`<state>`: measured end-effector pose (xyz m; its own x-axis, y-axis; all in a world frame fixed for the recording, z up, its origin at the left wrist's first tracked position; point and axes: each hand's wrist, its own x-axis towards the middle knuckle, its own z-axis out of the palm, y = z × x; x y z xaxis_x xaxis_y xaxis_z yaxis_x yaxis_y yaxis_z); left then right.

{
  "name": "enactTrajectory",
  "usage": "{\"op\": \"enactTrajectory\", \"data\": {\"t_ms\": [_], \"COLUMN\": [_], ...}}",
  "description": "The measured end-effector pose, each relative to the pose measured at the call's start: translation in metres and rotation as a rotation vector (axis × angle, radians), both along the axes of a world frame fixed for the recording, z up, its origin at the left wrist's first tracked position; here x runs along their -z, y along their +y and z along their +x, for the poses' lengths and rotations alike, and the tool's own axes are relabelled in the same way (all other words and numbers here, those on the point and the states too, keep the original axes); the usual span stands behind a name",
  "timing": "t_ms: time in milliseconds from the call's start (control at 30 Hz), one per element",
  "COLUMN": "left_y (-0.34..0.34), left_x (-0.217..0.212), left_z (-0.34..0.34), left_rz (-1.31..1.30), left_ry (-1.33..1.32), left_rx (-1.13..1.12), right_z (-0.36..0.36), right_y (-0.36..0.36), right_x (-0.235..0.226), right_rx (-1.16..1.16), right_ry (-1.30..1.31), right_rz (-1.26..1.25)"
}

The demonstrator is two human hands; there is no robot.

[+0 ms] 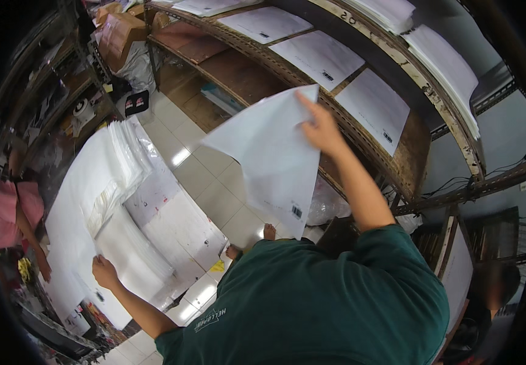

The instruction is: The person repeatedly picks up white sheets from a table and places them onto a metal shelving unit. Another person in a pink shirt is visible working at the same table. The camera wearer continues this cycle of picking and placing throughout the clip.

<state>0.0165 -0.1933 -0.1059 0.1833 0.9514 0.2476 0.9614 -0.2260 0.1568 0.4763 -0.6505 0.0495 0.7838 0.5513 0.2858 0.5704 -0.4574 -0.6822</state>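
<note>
My right hand [322, 129] pinches the upper corner of a large white sheet [269, 152] with a small dark mark near its lower corner. The sheet hangs bent in the air, beside the shelf edge. My left hand [105, 272] is closed at the edge of another white sheet [71, 249], which lies bowed at the table's left side. Next to this hand rests a flat stack of white sheets [138, 249]. A thick pile of glossy, translucent white sheets [114, 161] curves over the far part of the table [181, 228].
At the right, a metal-framed shelf [245, 79] carries single white sheets [372, 109], with piled sheets [442, 73] one level higher. Tiled floor [205, 167] runs between table and shelf. A person in pink [16, 210] stands at the far left. Cardboard boxes [120, 39] are at the back.
</note>
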Motion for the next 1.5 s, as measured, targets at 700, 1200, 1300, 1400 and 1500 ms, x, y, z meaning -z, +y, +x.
{"op": "enactTrajectory", "data": {"t_ms": [700,1200,1300,1400,1500], "left_y": [-0.177,-0.243,-0.253,-0.254,-0.251], "left_x": [-0.158,-0.22,-0.229,-0.228,-0.209], "left_z": [0.086,0.177,0.195,0.209,0.235], "left_rz": [0.182,0.001,-0.108,-0.261,-0.346], "left_ry": [-0.184,-0.522,-0.587,-0.771,-1.022], "left_rx": [0.205,0.43,0.409,0.468,0.437], "right_z": [0.33,0.351,0.345,0.334,0.332], "right_y": [-0.463,-0.474,-0.475,-0.473,-0.446], "right_x": [0.091,0.102,0.104,0.103,0.094], "right_rx": [1.111,1.115,1.122,1.133,1.113], "right_ry": [-0.157,-0.108,-0.11,-0.123,-0.193], "right_rz": [-0.225,-0.191,-0.208,-0.221,-0.254]}}
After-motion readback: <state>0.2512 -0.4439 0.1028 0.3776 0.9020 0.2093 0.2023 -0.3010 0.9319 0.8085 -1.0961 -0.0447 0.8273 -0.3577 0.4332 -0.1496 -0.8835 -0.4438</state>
